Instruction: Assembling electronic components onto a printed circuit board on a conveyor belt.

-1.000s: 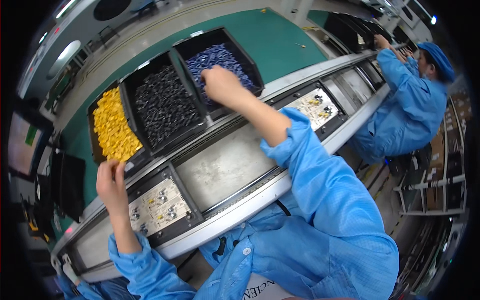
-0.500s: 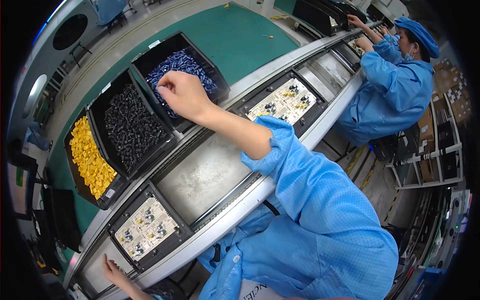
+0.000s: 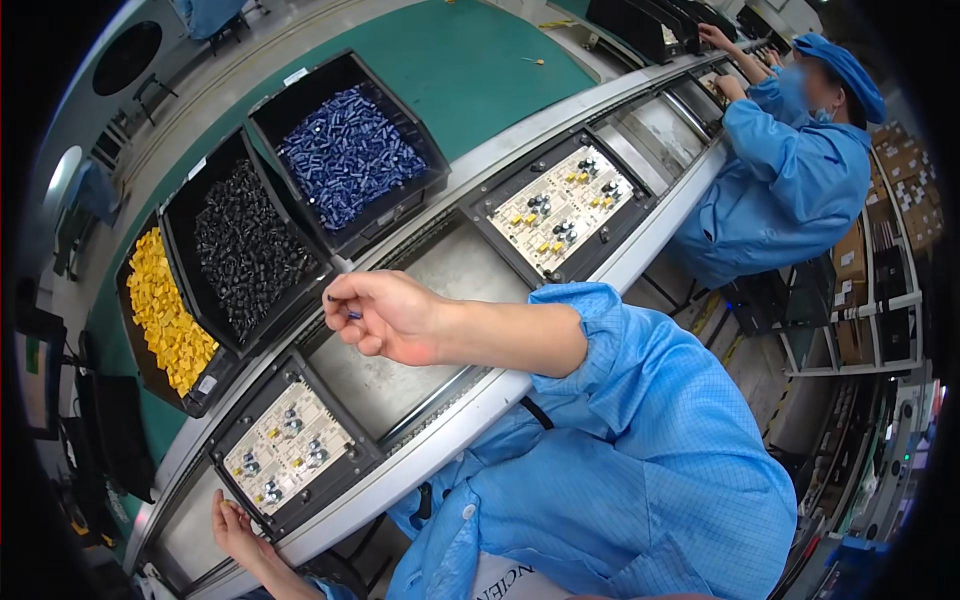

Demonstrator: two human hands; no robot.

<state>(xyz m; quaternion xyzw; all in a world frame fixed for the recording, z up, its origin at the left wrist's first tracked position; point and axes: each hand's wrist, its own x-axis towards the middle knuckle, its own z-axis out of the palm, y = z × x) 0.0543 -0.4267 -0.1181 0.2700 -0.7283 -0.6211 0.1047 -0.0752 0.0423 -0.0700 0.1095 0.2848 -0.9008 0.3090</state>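
My right hand [image 3: 382, 312] is over the conveyor, its fingers curled round at least one small blue cylindrical capacitor [image 3: 355, 316]. Beyond it stands a black bin [image 3: 432, 192] of blue capacitors [image 3: 352, 150]. My left hand [image 3: 236, 528] is at the lower left, by the corner of the nearer black carrier frame [image 3: 366, 462]. Its fingertips are pinched together; whatever they hold is too small to name. That frame carries a pale circuit board [image 3: 290, 440] fitted with several dark round parts and small yellow parts.
Beside the blue bin are bins of black capacitors [image 3: 250, 245] and yellow block components [image 3: 165, 310]. Further right along the conveyor [image 3: 400, 400] lies another framed circuit board [image 3: 560, 215]. A co-worker in blue [image 3: 790, 180] works at the far right. Green matting [image 3: 460, 70] lies behind.
My right hand has moved from over the blue bin back toward me, above the conveyor, with a blue capacitor in it. My left hand has shifted slightly, its fingertips now together.
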